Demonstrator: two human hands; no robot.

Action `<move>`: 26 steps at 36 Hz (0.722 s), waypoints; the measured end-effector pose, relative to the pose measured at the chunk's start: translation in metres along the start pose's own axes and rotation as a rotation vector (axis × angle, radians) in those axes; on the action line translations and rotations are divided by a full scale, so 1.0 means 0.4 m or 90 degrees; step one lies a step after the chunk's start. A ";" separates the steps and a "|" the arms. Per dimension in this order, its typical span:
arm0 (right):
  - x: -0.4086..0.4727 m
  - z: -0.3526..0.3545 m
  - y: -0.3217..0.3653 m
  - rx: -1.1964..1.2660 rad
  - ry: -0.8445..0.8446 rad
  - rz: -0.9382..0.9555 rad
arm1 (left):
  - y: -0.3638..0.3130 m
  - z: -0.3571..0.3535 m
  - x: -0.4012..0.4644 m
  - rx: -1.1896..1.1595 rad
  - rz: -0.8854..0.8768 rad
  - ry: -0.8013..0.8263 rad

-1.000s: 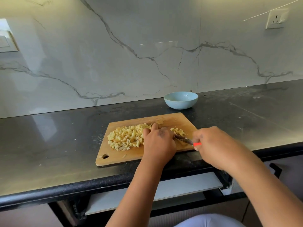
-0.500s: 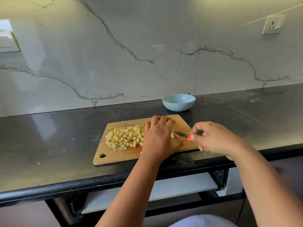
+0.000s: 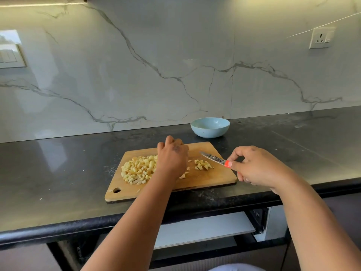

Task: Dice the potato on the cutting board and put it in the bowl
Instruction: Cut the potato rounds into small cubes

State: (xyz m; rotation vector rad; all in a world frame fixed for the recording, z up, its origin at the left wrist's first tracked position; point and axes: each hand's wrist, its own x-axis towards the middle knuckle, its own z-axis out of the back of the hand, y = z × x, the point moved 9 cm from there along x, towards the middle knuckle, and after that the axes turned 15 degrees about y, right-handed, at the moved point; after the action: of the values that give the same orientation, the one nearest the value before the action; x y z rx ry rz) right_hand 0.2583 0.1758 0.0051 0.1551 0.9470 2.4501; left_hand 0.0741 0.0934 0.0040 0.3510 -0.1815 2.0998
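A wooden cutting board (image 3: 218, 178) lies on the black counter. A large heap of diced potato (image 3: 137, 169) covers its left half, and a small cluster of dice (image 3: 203, 165) lies further right. My left hand (image 3: 172, 157) hovers over the board's middle with curled fingers; what is under it is hidden. My right hand (image 3: 256, 166) grips the orange handle of a small knife (image 3: 212, 157), blade pointing left above the small cluster. The light blue bowl (image 3: 210, 127) stands behind the board, apparently empty.
The marble wall rises just behind the bowl, with a socket (image 3: 320, 39) at upper right. The counter's front edge (image 3: 136, 214) runs close to the board's near side. An open drawer (image 3: 205, 229) sits below the counter.
My left hand moved toward the board's far edge, uncovering the small cluster of dice. My right hand drew the knife back to the right and lifted its blade off the potato.
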 end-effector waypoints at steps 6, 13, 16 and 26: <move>0.012 0.018 -0.015 -0.100 -0.056 -0.053 | 0.008 0.008 0.003 -0.167 -0.011 0.008; 0.039 -0.006 -0.017 -0.133 -0.062 -0.071 | -0.097 -0.021 0.013 -0.188 -0.087 0.156; 0.046 -0.014 -0.021 -0.134 -0.062 -0.079 | -0.160 -0.062 0.004 -0.117 -0.173 0.243; 0.052 -0.021 -0.027 -0.162 -0.061 -0.087 | -0.076 -0.074 0.006 -0.063 -0.066 0.249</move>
State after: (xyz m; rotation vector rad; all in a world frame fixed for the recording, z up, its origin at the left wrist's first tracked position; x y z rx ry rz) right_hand 0.2425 0.1878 -0.0096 0.1140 0.5799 2.3872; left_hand 0.0936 0.1192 -0.0235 -0.1097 -0.0343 2.0039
